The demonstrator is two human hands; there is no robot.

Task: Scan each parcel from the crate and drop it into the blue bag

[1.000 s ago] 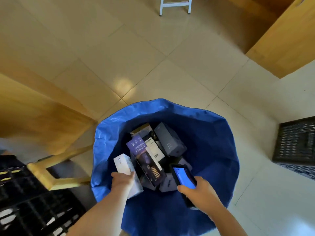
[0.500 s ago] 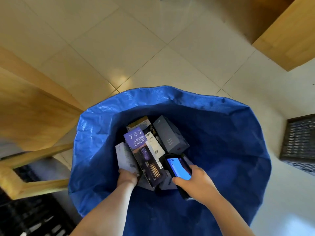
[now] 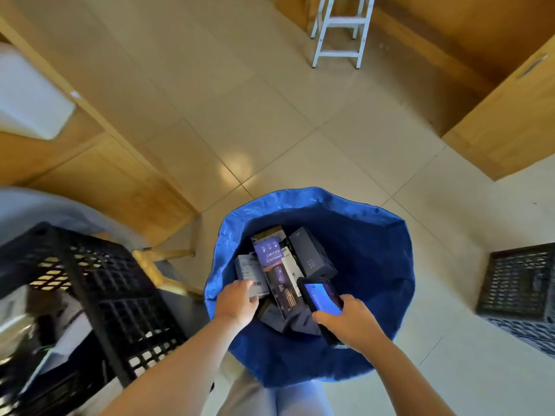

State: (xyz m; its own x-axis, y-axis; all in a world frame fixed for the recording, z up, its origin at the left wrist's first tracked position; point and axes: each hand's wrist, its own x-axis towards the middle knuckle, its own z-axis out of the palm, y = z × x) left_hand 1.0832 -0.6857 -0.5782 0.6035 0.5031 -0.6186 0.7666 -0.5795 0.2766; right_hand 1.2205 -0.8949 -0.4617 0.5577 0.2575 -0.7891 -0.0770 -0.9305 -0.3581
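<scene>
The blue bag (image 3: 375,235) stands open on the floor below me, holding several parcels: a purple box (image 3: 270,256), a dark grey box (image 3: 312,256) and a white labelled box (image 3: 250,270) lying at the left of the pile. My left hand (image 3: 237,303) is over the bag at the white box's near end, fingers relaxed and not wrapped around it. My right hand (image 3: 351,322) grips a black handheld scanner (image 3: 322,297) with a lit blue screen, held over the bag's near side. The black crate (image 3: 99,274) is at my left, its contents blurred.
A second black crate (image 3: 522,280) sits on the tiled floor at the right. Wooden furniture flanks both sides, with a wooden leg (image 3: 168,253) between the left crate and the bag. A white step stool (image 3: 339,28) stands far ahead.
My left hand carried the white box down into the bag and let it go; the box now lies label-up on the pile. The view pulled back and swung left, showing the crate.
</scene>
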